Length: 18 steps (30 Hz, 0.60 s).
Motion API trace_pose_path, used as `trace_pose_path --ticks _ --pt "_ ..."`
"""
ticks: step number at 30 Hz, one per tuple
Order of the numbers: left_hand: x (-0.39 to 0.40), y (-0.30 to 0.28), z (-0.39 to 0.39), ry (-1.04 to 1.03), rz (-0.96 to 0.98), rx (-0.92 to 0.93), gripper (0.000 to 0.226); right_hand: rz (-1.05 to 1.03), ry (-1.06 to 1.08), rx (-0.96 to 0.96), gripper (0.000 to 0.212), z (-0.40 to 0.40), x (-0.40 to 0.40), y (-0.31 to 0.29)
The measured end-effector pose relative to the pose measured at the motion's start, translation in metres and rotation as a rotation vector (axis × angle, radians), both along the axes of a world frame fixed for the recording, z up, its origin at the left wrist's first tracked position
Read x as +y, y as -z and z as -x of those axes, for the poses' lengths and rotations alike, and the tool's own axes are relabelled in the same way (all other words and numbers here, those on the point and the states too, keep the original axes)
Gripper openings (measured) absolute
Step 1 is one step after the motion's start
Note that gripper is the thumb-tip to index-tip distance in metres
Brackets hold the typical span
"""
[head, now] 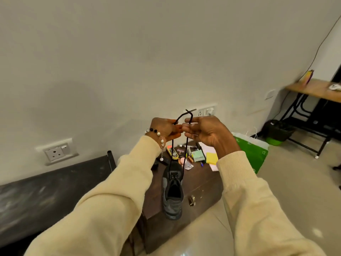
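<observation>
A dark grey shoe (173, 193) lies on a dark brown wooden cabinet (203, 183), toe pointing away from me. Its black lace (186, 145) runs up in two strands from the eyelets to my raised hands. My left hand (165, 129), with a beaded bracelet at the wrist, pinches one strand. My right hand (206, 132) pinches the other strand, fingertips nearly touching the left hand's. Above the hands the two lace ends cross each other.
Behind the shoe lie sticky-note pads (211, 158), pens, a marker and small tubes. A green and white bag (252, 154) leans right of the cabinet. A black surface (46, 196) sits left. A wooden desk (313, 89) and dark bin (278, 133) stand far right.
</observation>
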State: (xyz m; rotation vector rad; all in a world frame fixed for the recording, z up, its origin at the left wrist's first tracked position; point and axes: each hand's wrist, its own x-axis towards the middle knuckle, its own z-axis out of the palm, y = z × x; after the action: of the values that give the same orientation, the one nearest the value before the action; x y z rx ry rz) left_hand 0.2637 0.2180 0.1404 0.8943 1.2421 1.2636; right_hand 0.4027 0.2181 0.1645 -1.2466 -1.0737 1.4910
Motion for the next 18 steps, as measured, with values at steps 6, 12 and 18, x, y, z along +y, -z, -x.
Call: trace_pose_path --ticks 6,12,18 --pt "0.003 -0.028 -0.007 -0.047 -0.148 0.319 0.011 -0.187 0.102 -0.16 0.015 0.007 0.0 -0.028" --pt "0.006 -0.035 -0.011 -0.045 -0.166 0.401 0.01 -0.347 0.152 -0.336 0.01 0.003 0.015 -0.031" --pt "0.012 -0.033 -0.014 -0.057 -0.198 0.423 0.02 -0.419 0.058 -0.368 0.02 0.0 0.021 -0.036"
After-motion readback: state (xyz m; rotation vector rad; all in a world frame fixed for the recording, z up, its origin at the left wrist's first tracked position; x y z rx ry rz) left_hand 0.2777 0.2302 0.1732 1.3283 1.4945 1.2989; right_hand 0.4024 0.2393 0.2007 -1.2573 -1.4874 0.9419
